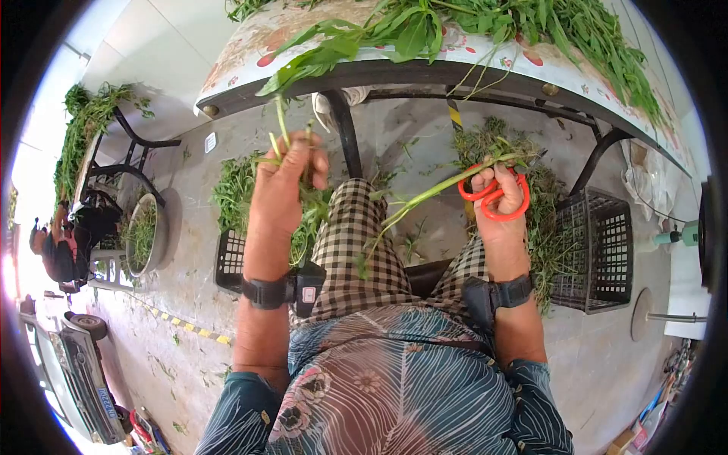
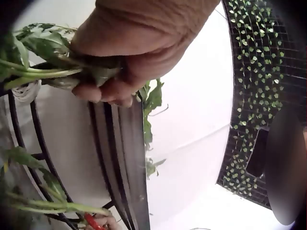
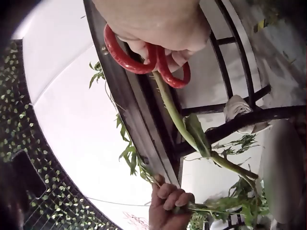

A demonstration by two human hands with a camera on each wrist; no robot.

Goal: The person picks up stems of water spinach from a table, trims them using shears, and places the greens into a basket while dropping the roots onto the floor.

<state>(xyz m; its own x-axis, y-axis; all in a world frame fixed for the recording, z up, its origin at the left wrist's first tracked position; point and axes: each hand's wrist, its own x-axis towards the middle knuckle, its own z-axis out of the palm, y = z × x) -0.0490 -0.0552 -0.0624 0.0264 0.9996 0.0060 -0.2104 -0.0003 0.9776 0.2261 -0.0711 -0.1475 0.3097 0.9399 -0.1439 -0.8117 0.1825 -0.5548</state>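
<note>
My left hand (image 1: pixel 282 186) grips a few cut green stems (image 1: pixel 281 117) under the table's near edge, their ends poking up past the fingers. In the left wrist view, leaves (image 2: pixel 50 43) spread out beside the curled fingers. To the right, my right hand (image 1: pixel 497 205) holds scissors with red handles (image 1: pixel 523 203), fingers through the loops. The blades are mostly hidden behind the hand and greenery. That same hand also holds a long green stem (image 1: pixel 428 193), which slants down to the left over my lap. In the right wrist view the stem (image 3: pixel 173 111) runs out below the red loops.
A table (image 1: pixel 250 57) ahead bears heaps of leafy stalks (image 1: pixel 531 23). Cut greens (image 1: pixel 239 189) lie on the floor by my legs. A black crate (image 1: pixel 595 250) stands at right, another crate (image 1: pixel 230 258) at left. A round tub (image 1: pixel 155 235) stands farther left.
</note>
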